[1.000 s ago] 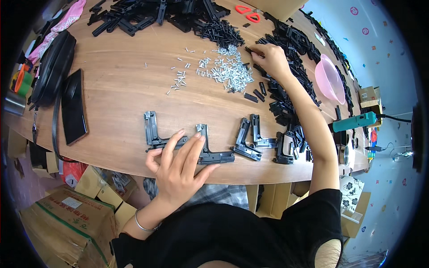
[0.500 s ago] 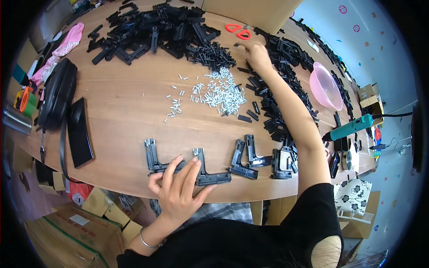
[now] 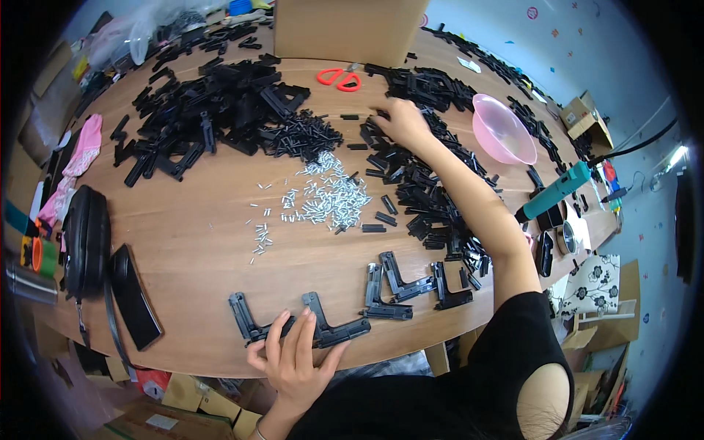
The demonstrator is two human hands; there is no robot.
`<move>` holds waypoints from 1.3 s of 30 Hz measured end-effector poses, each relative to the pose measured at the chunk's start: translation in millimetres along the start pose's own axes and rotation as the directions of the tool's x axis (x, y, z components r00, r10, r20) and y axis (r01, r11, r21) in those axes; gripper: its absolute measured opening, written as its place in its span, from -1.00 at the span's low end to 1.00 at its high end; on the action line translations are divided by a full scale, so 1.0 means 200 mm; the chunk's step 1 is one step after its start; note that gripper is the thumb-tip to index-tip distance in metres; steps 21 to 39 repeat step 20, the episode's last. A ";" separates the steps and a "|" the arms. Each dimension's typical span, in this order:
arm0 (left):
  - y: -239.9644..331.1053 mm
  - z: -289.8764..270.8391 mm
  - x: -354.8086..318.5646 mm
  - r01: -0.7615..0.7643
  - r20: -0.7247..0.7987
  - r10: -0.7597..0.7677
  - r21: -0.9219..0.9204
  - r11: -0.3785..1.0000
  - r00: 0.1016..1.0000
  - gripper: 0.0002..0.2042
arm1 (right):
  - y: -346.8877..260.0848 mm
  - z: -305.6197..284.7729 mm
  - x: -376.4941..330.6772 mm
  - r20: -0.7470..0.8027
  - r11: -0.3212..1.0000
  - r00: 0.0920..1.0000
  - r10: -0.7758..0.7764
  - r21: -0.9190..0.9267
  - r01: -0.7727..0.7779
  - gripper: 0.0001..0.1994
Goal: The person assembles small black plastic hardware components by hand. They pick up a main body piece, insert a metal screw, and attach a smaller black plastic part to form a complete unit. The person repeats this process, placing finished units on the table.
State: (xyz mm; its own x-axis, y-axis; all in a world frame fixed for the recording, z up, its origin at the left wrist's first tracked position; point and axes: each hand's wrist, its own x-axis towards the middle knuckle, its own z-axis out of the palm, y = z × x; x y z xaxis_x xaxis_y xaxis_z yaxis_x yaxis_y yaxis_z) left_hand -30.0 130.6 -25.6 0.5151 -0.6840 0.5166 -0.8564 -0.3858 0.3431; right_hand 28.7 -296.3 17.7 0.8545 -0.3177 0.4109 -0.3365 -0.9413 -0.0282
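Note:
My left hand (image 3: 297,364) lies with fingers spread over two L-shaped black plastic parts near the table's front edge. Its fingertips touch the near end of the left part (image 3: 244,320) and the corner of the second part (image 3: 343,332). More such L-shaped parts (image 3: 389,301) lie to the right. My right hand (image 3: 403,123) reaches far out over a heap of small black plastic strips (image 3: 425,191). Its thumb and forefinger are apart, with dark pieces beneath them. A single black strip (image 3: 350,116) lies just left of those fingertips.
Silver pins (image 3: 330,198) are heaped mid-table, below piled black parts (image 3: 220,110). Red-handled scissors (image 3: 339,79) lie before a cardboard box (image 3: 345,33). A pink bowl (image 3: 504,130) and a teal electric screwdriver (image 3: 557,192) are at right; a phone (image 3: 135,297) and black case (image 3: 86,238) at left.
The whole view has shifted. My right hand has moved right, away from the single black strip that was at its fingertips. My left hand stays on the L-shaped parts.

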 end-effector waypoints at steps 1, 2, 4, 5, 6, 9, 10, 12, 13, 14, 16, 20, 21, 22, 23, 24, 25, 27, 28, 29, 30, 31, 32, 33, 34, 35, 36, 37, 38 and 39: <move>0.00 0.01 0.00 -0.011 -0.004 0.011 0.001 1.000 1.000 -0.31 | 0.03 -0.05 -0.09 -0.025 0.997 1.000 0.010 -0.082 -0.013 -0.78; 0.00 0.01 0.00 -0.015 -0.006 0.015 0.011 1.000 1.000 -0.30 | 0.00 -0.12 -0.16 0.119 0.984 0.981 0.155 -0.106 -0.143 -0.77; 0.00 0.00 0.00 -0.028 -0.003 0.028 0.015 0.999 1.000 -0.30 | -0.01 -0.16 -0.32 0.382 0.952 0.874 0.300 -0.179 -0.249 -0.69; 0.00 0.01 0.00 -0.038 -0.001 0.038 0.012 0.999 0.999 -0.30 | -0.04 -0.17 -0.41 0.326 0.982 0.928 0.179 -0.111 -0.150 -0.65; 0.00 0.01 0.01 -0.046 0.001 0.046 0.009 0.999 0.999 -0.29 | -0.04 -0.15 -0.49 0.245 0.997 0.967 0.067 -0.050 -0.057 -0.64; 0.00 0.01 0.01 -0.047 0.014 0.047 0.019 0.999 0.999 -0.30 | -0.16 -0.25 -0.59 0.289 0.978 0.957 0.014 0.194 -0.073 -0.62; 0.00 0.01 0.01 -0.047 0.008 0.047 0.028 0.998 0.999 -0.33 | -0.16 -0.23 -0.63 0.152 0.997 0.988 -0.024 0.074 0.012 -0.68; -0.01 0.02 0.01 -0.042 -0.005 0.042 0.051 0.998 0.999 -0.37 | -0.12 -0.31 -0.65 0.187 0.976 0.982 0.031 0.205 -0.070 -0.74; 0.00 0.01 0.01 -0.039 0.003 0.039 0.044 0.998 0.999 -0.36 | -0.13 -0.37 -0.64 0.209 0.958 0.976 0.055 0.265 -0.111 -0.77; 0.00 0.01 0.01 -0.034 0.013 0.034 0.042 0.999 0.999 -0.34 | -0.14 -0.39 -0.64 0.128 0.934 0.975 0.183 0.286 -0.213 -0.83; 0.00 0.00 0.01 -0.025 0.020 0.025 0.046 0.999 0.999 -0.33 | -0.06 -0.41 -0.62 0.083 0.938 0.969 0.233 0.245 -0.247 -0.82; 0.00 0.01 0.01 -0.032 0.032 0.030 0.039 0.999 0.999 -0.33 | 0.21 -0.33 -0.56 0.007 0.948 0.961 0.275 0.165 -0.273 -0.82; 0.00 0.01 0.01 -0.032 0.032 0.030 0.039 0.999 0.999 -0.33 | 0.21 -0.33 -0.56 0.007 0.948 0.961 0.275 0.165 -0.273 -0.82; 0.00 0.01 0.01 -0.032 0.032 0.030 0.039 0.999 0.999 -0.33 | 0.21 -0.33 -0.56 0.007 0.948 0.961 0.275 0.165 -0.273 -0.82; 0.00 0.01 0.01 -0.032 0.032 0.030 0.039 0.999 0.999 -0.33 | 0.21 -0.33 -0.56 0.007 0.948 0.961 0.275 0.165 -0.273 -0.82; 0.00 0.01 0.01 -0.032 0.032 0.030 0.039 0.999 0.999 -0.33 | 0.21 -0.33 -0.56 0.007 0.948 0.961 0.275 0.165 -0.273 -0.82; 0.00 0.01 0.01 -0.032 0.032 0.030 0.039 0.999 0.999 -0.33 | 0.21 -0.33 -0.56 0.007 0.948 0.961 0.275 0.165 -0.273 -0.82; 0.00 0.01 0.01 -0.032 0.032 0.030 0.039 0.999 0.999 -0.33 | 0.21 -0.33 -0.56 0.007 0.948 0.961 0.275 0.165 -0.273 -0.82; 0.00 0.01 0.01 -0.032 0.032 0.030 0.039 0.999 0.999 -0.33 | 0.21 -0.33 -0.56 0.007 0.948 0.961 0.275 0.165 -0.273 -0.82; 0.00 0.01 0.01 -0.032 0.032 0.030 0.039 0.999 0.999 -0.33 | 0.21 -0.33 -0.56 0.007 0.948 0.961 0.275 0.165 -0.273 -0.82; 0.00 0.01 0.01 -0.032 0.032 0.030 0.039 0.999 0.999 -0.33 | 0.21 -0.33 -0.56 0.007 0.948 0.961 0.275 0.165 -0.273 -0.82; 0.00 0.01 0.01 -0.032 0.032 0.030 0.039 0.999 0.999 -0.33 | 0.21 -0.33 -0.56 0.007 0.948 0.961 0.275 0.165 -0.273 -0.82; 0.00 0.01 0.01 -0.032 0.032 0.030 0.039 0.999 0.999 -0.33 | 0.21 -0.33 -0.56 0.007 0.948 0.961 0.275 0.165 -0.273 -0.82; 0.00 0.01 0.01 -0.032 0.032 0.030 0.039 0.999 0.999 -0.33 | 0.21 -0.33 -0.56 0.007 0.948 0.961 0.275 0.165 -0.273 -0.82; 0.00 0.01 0.01 -0.032 0.032 0.030 0.039 0.999 0.999 -0.33 | 0.21 -0.33 -0.56 0.007 0.948 0.961 0.275 0.165 -0.273 -0.82; 0.00 0.01 0.01 -0.032 0.032 0.030 0.039 0.999 0.999 -0.33 | 0.21 -0.33 -0.56 0.007 0.948 0.961 0.275 0.165 -0.273 -0.82; 0.00 0.01 0.01 -0.032 0.032 0.030 0.039 0.999 0.999 -0.33 | 0.21 -0.33 -0.56 0.007 0.948 0.961 0.275 0.165 -0.273 -0.82; 0.00 0.01 0.01 -0.032 0.032 0.030 0.039 0.999 0.999 -0.33 | 0.21 -0.33 -0.56 0.007 0.948 0.961 0.275 0.165 -0.273 -0.82; 0.00 0.01 0.01 -0.032 0.032 0.030 0.039 0.999 0.999 -0.33 | 0.21 -0.33 -0.56 0.007 0.948 0.961 0.275 0.165 -0.273 -0.82; 0.00 0.01 0.01 -0.032 0.032 0.030 0.039 0.999 0.999 -0.33 | 0.21 -0.33 -0.56 0.007 0.948 0.961 0.275 0.165 -0.273 -0.82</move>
